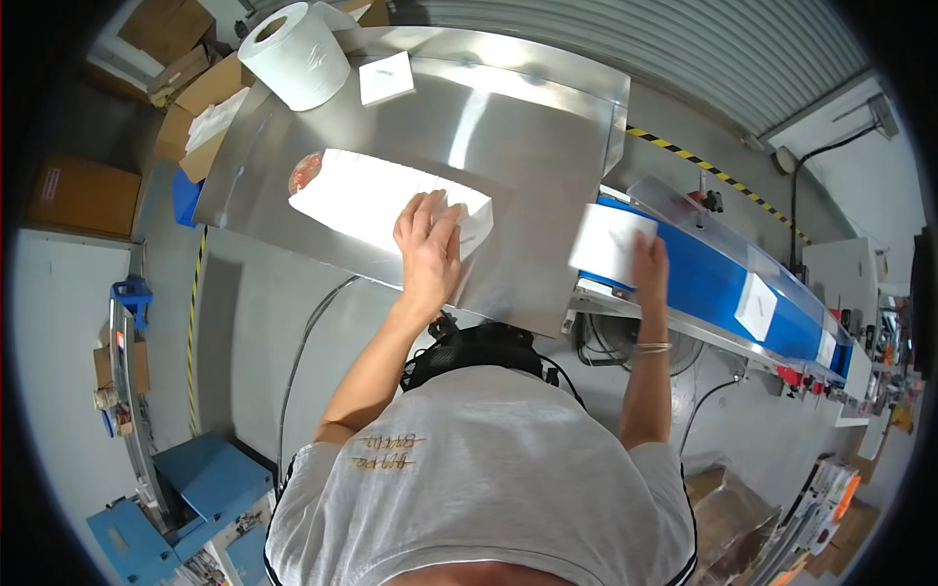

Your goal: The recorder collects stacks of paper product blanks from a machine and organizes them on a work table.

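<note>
A row of white packets (pixel 376 200), stretching away to the left on the shiny table (pixel 528 146), is pressed by the open left hand (pixel 428 244), while one white packet (pixel 608 242) is held on the blue belt (pixel 718 278) by the right hand (pixel 649 266)

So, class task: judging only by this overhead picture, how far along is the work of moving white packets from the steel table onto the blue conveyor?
Done: two white packets already lie further down the blue conveyor. In hand: the right hand sets a white packet at the belt's near end, while the left hand rests on the row of packets. Left: that row on the steel table.
</note>
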`<state>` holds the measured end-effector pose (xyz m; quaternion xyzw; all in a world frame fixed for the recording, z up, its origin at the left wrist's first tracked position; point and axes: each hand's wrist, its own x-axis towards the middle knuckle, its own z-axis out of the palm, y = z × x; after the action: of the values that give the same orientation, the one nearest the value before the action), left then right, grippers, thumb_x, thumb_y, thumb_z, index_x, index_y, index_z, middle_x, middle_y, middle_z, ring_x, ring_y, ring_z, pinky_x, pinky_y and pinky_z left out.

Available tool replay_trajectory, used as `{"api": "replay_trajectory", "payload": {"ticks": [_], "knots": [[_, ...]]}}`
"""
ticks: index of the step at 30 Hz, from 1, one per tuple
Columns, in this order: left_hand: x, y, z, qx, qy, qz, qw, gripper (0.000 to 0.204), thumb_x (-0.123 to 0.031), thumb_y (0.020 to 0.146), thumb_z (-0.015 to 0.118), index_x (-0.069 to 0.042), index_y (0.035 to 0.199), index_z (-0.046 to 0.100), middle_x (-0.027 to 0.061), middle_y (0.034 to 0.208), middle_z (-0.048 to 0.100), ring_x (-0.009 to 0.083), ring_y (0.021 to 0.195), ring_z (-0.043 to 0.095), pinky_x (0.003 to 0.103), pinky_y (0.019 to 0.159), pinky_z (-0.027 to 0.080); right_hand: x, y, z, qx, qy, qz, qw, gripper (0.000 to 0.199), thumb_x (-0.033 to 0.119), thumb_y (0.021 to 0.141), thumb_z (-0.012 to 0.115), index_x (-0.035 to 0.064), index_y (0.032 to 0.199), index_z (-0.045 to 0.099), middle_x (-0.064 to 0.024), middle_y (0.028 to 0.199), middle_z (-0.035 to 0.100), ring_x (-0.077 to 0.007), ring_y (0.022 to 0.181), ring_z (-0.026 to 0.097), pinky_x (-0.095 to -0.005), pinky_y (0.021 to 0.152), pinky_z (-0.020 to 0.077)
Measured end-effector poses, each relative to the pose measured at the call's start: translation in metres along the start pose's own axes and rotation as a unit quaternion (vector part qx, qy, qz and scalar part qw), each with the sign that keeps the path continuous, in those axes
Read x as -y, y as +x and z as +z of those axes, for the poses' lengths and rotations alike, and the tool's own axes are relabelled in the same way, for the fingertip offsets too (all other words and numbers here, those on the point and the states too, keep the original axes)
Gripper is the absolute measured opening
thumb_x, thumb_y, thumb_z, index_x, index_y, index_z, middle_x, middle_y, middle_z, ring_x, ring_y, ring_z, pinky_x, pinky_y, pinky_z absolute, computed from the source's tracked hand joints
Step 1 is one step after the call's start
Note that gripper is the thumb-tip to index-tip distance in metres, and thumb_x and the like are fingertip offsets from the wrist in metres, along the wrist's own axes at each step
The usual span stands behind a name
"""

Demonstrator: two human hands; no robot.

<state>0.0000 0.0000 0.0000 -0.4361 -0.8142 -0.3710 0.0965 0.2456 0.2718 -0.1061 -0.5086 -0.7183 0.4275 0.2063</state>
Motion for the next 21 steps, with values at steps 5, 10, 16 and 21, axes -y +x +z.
{"api": "replay_trajectory", "payload": {"ticks": [5,10,16,21], "knots": [[0.003,0.003,-0.007,0.003,0.026,0.027,0.999,0.031,0.007,0.075,0.062,-0.004,0.104,0.067,0.0153,0.128,0.051,0.0389,0.123,0.041,0.049,0.102,0.030,0.008,-0.011,-0.023,-0.281,-0.343,-0.080,0.893,0.039,0.031,0.084,0.066,0.0042,0.112,0.058,-0.0178,0.103,0.062,-0.0350,0.094,0.059,-0.0430,0.081,0.0474],[0.003,-0.003,-0.009,0.033,0.038,0.048,0.998,0.028,0.003,0.076,0.063,-0.007,0.102,0.069,0.0164,0.132,0.047,0.0409,0.127,0.036,0.053,0.105,0.024,0.121,-0.032,0.035,0.157,0.015,-0.245,0.956,0.048,0.014,0.078,0.073,0.0097,0.122,0.057,-0.0108,0.120,0.059,-0.0243,0.111,0.056,-0.0374,0.091,0.0465],[-0.006,0.006,-0.014,0.060,0.029,0.061,0.996,0.030,-0.004,0.077,0.065,-0.010,0.107,0.067,0.0194,0.138,0.040,0.0427,0.133,0.028,0.056,0.107,0.018,0.158,-0.026,0.107,0.345,0.036,-0.354,0.868,0.041,0.015,0.080,0.071,0.0082,0.117,0.056,-0.0066,0.133,0.047,-0.0236,0.112,0.053,-0.0334,0.092,0.0444],[0.016,0.006,-0.007,0.003,0.046,0.010,0.999,0.034,0.001,0.078,0.062,-0.003,0.112,0.063,0.0202,0.133,0.045,0.0410,0.126,0.036,0.050,0.103,0.030,0.114,-0.037,0.085,0.265,0.221,-0.127,0.930,0.028,0.022,0.092,0.062,0.0022,0.109,0.054,-0.0002,0.092,0.058,-0.0075,0.081,0.051,-0.0231,0.070,0.0446]]}}
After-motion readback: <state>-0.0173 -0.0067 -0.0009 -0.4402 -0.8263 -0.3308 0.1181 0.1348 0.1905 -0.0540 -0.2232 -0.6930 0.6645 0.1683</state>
